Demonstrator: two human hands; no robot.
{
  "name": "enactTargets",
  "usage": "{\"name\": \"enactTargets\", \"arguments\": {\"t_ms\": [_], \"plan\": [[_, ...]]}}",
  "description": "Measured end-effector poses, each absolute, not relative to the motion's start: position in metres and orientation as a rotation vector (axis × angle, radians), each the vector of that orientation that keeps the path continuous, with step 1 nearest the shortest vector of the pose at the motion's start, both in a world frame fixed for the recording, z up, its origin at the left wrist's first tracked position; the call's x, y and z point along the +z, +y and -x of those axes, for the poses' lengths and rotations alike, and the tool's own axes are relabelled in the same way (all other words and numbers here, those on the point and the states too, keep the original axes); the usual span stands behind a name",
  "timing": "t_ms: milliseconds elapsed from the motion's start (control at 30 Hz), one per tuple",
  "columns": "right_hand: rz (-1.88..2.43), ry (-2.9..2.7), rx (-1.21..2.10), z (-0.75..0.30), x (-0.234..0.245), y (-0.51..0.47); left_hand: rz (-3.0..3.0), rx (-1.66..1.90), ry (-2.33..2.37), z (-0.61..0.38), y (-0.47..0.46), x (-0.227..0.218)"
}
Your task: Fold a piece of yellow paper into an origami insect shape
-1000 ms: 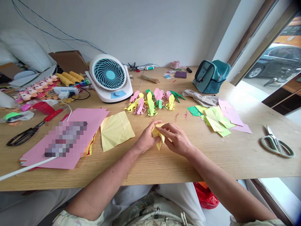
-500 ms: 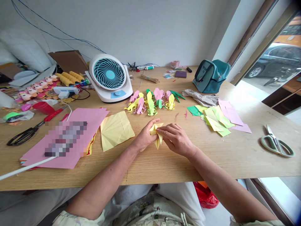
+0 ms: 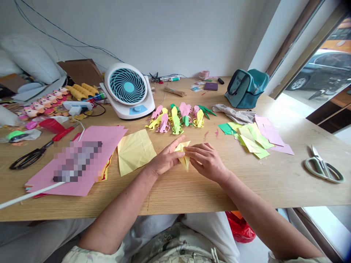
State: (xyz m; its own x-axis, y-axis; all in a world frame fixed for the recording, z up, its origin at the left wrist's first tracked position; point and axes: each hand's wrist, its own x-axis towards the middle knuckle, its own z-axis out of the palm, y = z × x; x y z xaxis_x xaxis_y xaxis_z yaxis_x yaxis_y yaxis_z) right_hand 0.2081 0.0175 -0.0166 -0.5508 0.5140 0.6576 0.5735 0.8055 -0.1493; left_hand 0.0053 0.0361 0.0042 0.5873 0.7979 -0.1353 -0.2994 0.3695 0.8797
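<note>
A small folded yellow paper piece (image 3: pixel 184 157) lies on the wooden table (image 3: pixel 192 190) between my two hands. My left hand (image 3: pixel 164 160) rests against its left side, thumb and fingers closed on the paper. My right hand (image 3: pixel 205 160) pinches its right edge with fingers pressed together. Beyond my hands stands a row of finished paper figures (image 3: pixel 178 118) in pink, yellow and green. A creased yellow sheet (image 3: pixel 135 151) lies flat to the left of my left hand.
Pink sheets (image 3: pixel 82 160) and black scissors (image 3: pixel 27 157) lie at left. A white desk fan (image 3: pixel 127 89) stands behind. Loose green, yellow and pink papers (image 3: pixel 255 137) lie at right, with grey scissors (image 3: pixel 323 170) near the right edge and a teal bag (image 3: pixel 245 87) at the back.
Both hands lowered the yellow paper piece onto the table and shifted slightly; my left hand now lies flatter beside it.
</note>
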Motion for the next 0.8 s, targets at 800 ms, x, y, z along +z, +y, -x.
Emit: {"name": "enactTargets", "arguments": {"t_ms": [800], "plan": [[1.064,-1.808,1.039,-0.192,-0.017,0.014,-0.965,1.181,0.665,-0.016,0.042,-0.004]]}}
